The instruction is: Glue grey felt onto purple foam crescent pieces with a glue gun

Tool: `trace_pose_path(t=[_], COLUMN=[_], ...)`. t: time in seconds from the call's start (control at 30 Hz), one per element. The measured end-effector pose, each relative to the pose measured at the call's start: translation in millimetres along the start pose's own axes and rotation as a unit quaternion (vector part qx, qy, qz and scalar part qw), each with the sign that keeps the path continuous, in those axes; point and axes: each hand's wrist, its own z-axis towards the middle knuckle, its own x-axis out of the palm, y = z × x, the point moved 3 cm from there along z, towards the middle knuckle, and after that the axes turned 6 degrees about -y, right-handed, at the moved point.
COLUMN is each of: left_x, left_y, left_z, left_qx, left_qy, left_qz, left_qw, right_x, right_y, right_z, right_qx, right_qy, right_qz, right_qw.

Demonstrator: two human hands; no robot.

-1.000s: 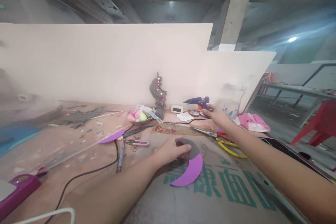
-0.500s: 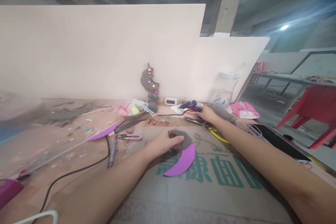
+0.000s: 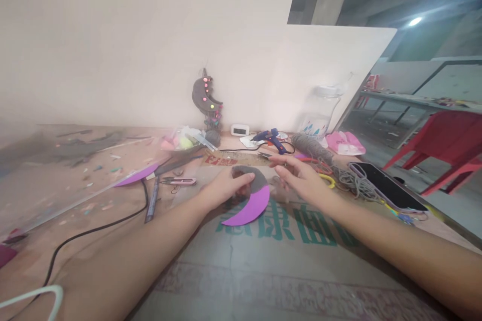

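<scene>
The purple crescent point(image 3: 251, 204) lies flat on the printed cardboard sheet point(image 3: 301, 261) that covers the desk point(image 3: 75, 195). The left hand point(image 3: 226, 188) is on the crescent's grey upper end, fingers point(image 3: 245, 178) drawn together and pinching it. Just right of the crescent, the right hand point(image 3: 297, 178) hovers with fingers loosely spread, holding nothing. Behind the crescent are a blue glue gun point(image 3: 270, 138) and a skein of grey yarn point(image 3: 312, 146). Pink thread snips point(image 3: 181, 181) lie to the crescent's left, and a black phone point(image 3: 384, 188) lies well to its right.
</scene>
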Motion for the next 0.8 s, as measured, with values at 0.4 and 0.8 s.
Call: trace_pose_path(t=[0.4,0.8], left_x=[-3.0,-1.8], left_y=[10.5,13.0], left_z=[6.3,5.4], left_qx=[0.022,0.0], left_qy=[-0.034,-0.024], left_qz=[-0.076,-0.078], left_qw=[0.996,0.997], right_x=[22.7,25.8], right_y=[-1.6,-7.6], right_z=[-14.4,-17.6], right_qx=[0.038,0.06], right_qy=[0.125,0.134], right_qz=[0.006,0.042], right_qw=[0.991,0.988])
